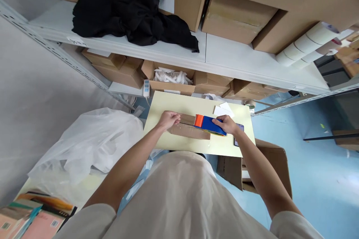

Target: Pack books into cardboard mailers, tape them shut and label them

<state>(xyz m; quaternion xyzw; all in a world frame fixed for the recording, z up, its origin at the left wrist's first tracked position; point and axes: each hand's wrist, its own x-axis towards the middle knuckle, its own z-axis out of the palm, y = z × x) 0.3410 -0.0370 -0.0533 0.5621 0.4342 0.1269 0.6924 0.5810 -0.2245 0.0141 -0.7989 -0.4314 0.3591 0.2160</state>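
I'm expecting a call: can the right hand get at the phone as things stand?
Probably not yet: the phone lies close by, partly hidden by the forearm, but the right hand holds the tape dispenser, which likely needs setting down first.

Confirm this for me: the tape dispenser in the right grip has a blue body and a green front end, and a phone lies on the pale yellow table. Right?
Not quite: the front end of the tape dispenser is orange, not green, as the head view shows. The blue body, the right grip and the phone on the pale yellow table are as you said.
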